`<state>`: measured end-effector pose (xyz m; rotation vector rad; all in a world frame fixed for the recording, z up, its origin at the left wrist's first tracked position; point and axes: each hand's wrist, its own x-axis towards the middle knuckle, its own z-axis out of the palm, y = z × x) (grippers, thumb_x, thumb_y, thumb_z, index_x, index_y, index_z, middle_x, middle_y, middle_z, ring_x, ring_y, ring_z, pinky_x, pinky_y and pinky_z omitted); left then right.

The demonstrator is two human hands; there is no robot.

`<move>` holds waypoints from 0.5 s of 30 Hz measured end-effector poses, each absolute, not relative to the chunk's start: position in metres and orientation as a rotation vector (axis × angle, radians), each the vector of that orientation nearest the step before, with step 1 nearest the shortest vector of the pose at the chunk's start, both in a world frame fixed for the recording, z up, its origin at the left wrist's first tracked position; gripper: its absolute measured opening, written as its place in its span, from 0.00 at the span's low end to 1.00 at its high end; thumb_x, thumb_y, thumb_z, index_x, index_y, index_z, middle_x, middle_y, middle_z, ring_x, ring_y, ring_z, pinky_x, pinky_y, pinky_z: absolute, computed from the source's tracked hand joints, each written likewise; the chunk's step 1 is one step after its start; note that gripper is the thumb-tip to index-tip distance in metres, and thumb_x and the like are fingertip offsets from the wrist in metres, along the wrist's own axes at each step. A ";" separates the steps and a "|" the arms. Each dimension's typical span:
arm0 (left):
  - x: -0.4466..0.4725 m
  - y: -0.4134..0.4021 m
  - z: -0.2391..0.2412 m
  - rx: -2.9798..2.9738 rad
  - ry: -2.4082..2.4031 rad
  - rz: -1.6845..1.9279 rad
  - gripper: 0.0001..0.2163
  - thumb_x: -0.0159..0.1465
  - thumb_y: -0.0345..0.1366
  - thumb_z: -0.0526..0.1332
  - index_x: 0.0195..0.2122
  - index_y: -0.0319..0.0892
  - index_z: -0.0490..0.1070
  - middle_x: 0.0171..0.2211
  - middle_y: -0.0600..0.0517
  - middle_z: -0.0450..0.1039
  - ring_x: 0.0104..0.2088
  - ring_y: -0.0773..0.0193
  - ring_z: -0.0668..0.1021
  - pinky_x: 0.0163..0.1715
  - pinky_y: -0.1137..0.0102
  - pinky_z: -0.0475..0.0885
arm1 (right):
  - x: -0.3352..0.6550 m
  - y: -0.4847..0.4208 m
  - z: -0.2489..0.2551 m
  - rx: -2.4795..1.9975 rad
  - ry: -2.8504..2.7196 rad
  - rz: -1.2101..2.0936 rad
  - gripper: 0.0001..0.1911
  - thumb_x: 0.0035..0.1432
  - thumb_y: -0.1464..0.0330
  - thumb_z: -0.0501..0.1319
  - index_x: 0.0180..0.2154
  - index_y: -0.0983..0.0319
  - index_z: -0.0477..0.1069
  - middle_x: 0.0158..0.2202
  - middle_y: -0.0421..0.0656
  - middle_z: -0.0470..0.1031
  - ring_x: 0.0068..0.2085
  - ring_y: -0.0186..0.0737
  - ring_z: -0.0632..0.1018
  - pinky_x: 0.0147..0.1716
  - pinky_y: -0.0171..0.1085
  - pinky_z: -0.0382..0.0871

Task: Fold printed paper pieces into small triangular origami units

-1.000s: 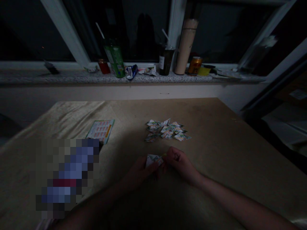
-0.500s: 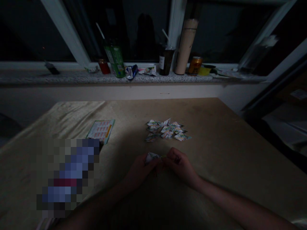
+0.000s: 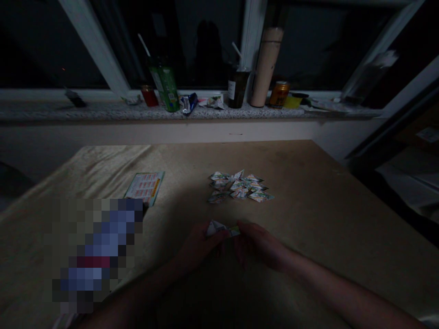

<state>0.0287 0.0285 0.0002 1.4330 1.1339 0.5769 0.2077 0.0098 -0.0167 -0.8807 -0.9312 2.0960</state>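
My left hand is closed on a small folded paper piece, with the thumb lying across its front. The piece has a pale pointed part on the left and a narrow greenish end on the right. At that right end my right hand grips the paper with its fingertips; its lower fingers are in deep shadow. Just beyond both hands, a cluster of several folded paper pieces with printed patterns and pointed ends lies on the table.
A printed card lies on the tan table at the left, beside a pixelated blue area. Along the windowsill stand a green bottle, a dark cup with a straw, a tall pinkish cylinder and an orange can.
My right hand has turned and its raised knuckles have lowered, so more of the paper's greenish end shows. My left hand stays almost in place. The cluster has not moved.
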 end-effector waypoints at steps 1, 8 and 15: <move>0.029 0.028 0.000 1.428 1.143 0.574 0.13 0.57 0.43 0.59 0.23 0.39 0.68 0.16 0.56 0.69 0.19 0.69 0.69 0.20 0.76 0.62 | 0.208 0.009 -0.017 -0.843 -0.915 2.168 0.24 0.59 0.53 0.49 0.27 0.66 0.68 0.18 0.41 0.70 0.18 0.34 0.71 0.16 0.31 0.65; 0.027 0.029 -0.004 1.455 1.108 0.587 0.13 0.58 0.43 0.59 0.24 0.38 0.69 0.18 0.56 0.69 0.20 0.69 0.70 0.21 0.76 0.62 | 0.209 0.008 -0.014 -0.724 -0.989 2.208 0.20 0.58 0.57 0.53 0.31 0.67 0.71 0.21 0.40 0.68 0.20 0.31 0.69 0.19 0.30 0.64; 0.027 0.028 0.000 1.453 1.141 0.543 0.13 0.57 0.43 0.59 0.25 0.38 0.69 0.16 0.57 0.68 0.19 0.69 0.68 0.20 0.77 0.62 | 0.211 0.010 -0.014 -0.986 -1.183 2.003 0.18 0.53 0.55 0.59 0.24 0.64 0.66 0.16 0.33 0.58 0.17 0.26 0.58 0.15 0.28 0.50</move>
